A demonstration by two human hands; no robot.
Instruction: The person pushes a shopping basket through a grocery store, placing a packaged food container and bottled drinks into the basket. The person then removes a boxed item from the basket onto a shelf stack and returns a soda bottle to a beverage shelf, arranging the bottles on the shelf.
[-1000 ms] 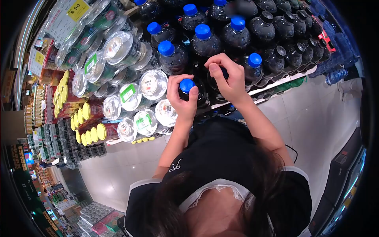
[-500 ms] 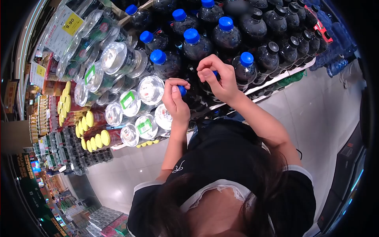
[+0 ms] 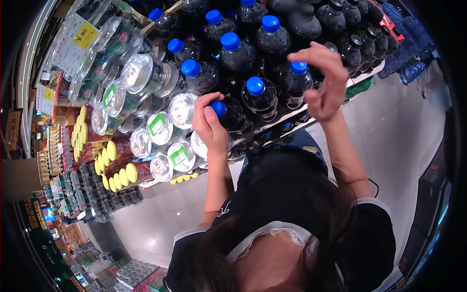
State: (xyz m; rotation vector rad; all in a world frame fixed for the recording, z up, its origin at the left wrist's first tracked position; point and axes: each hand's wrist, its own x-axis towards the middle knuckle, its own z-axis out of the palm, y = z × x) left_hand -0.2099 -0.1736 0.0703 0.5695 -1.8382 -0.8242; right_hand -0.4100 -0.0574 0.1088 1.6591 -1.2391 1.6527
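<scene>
My left hand [image 3: 210, 124] is curled round the blue cap of a dark drink bottle [image 3: 232, 116] in the front row, fingers over its far side and thumb near. My right hand [image 3: 328, 82] is open, thumb and fingers apart, just right of another blue-capped dark bottle [image 3: 296, 83]; its fingertips come close to that cap, and I cannot tell whether they touch. Between the two hands stands a blue-capped bottle [image 3: 260, 100], upright and untouched. More bottles of the same kind [image 3: 238, 54] fill the rows behind.
Black-capped dark bottles [image 3: 354, 51] stand to the right. Clear plastic containers with green labels [image 3: 182, 111] are stacked at the left, beside yellow-lidded jars [image 3: 131, 173]. A price sign [image 3: 75, 41] hangs above. The shelf edge [image 3: 367, 73] borders a tiled floor [image 3: 384, 117].
My right hand has moved right, off the front-row bottle that now shows between my hands, and its fingers have spread. My left hand stays at its cap, shifted slightly.
</scene>
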